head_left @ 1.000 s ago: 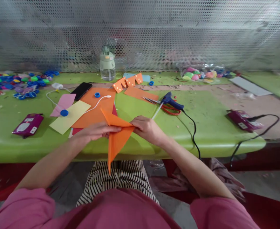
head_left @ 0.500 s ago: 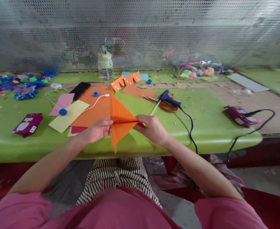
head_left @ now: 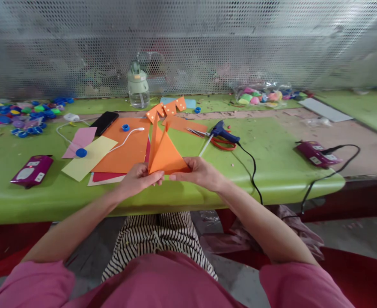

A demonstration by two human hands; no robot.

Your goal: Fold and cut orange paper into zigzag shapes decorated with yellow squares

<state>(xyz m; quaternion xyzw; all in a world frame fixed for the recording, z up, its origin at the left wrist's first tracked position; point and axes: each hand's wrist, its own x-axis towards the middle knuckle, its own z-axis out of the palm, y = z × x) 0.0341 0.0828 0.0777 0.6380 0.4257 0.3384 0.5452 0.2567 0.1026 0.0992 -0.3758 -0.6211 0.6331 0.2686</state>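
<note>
A folded orange paper (head_left: pixel 167 156) is held up between both hands over the table's front part, its points upward. My left hand (head_left: pixel 141 177) pinches its lower left corner, thumb in front. At the lower right corner my right hand (head_left: pixel 201 172) grips the paper between thumb and fingers. Behind it lie a flat orange sheet (head_left: pixel 127 145), a dotted orange strip (head_left: pixel 165 109) and a plain orange piece (head_left: pixel 183 123). Scissors (head_left: pixel 199 133) with orange handles rest beside a blue glue gun (head_left: pixel 224 132).
Yellow paper (head_left: pixel 90 158), pink paper (head_left: pixel 79 141) and a black phone (head_left: pixel 106 123) lie left. A bottle (head_left: pixel 138 87) stands behind. Purple power boxes (head_left: pixel 32 171) (head_left: pixel 318 154) sit at both sides. The glue gun's black cord (head_left: pixel 254 164) hangs over the front edge.
The orange paper has been turned so its points face up instead of down. Both hands now hold its lower corners, thumbs in front. The whole view has shifted slightly.
</note>
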